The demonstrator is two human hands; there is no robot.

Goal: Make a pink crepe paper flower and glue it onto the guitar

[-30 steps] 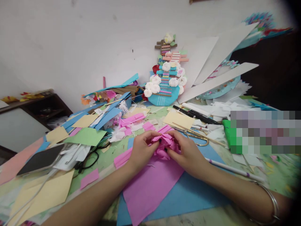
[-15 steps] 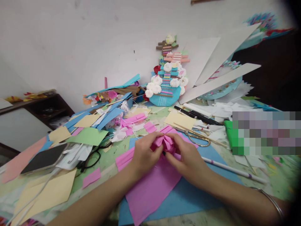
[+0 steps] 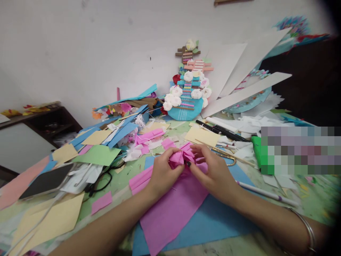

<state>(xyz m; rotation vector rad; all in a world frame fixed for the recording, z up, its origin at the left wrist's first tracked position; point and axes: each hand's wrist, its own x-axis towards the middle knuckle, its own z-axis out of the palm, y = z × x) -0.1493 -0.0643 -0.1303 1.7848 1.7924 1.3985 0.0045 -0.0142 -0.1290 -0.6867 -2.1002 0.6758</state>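
Observation:
A gathered piece of pink crepe paper [image 3: 177, 158] is pinched in my left hand [image 3: 163, 170], thumb towards me and fingers behind. My right hand [image 3: 213, 172] closes on the right side of the same folded paper, its thumb with a dark nail near the centre. Beneath both hands lies a flat pink sheet [image 3: 170, 213], on top of a blue sheet [image 3: 223, 222]. A folded pink strip [image 3: 141, 177] sticks out left of my left hand.
Gold-handled scissors [image 3: 226, 155] and a white stick [image 3: 266, 193] lie right of my hands. A phone [image 3: 46, 181], black-framed glasses [image 3: 102, 183] and paper scraps lie left. A flower-covered blue guitar-shaped craft [image 3: 186, 106] leans against the wall.
My right hand has shifted slightly right and its fingers have loosened from around the pink folds. The gathered paper has turned a little and more of it shows. The view has moved slightly.

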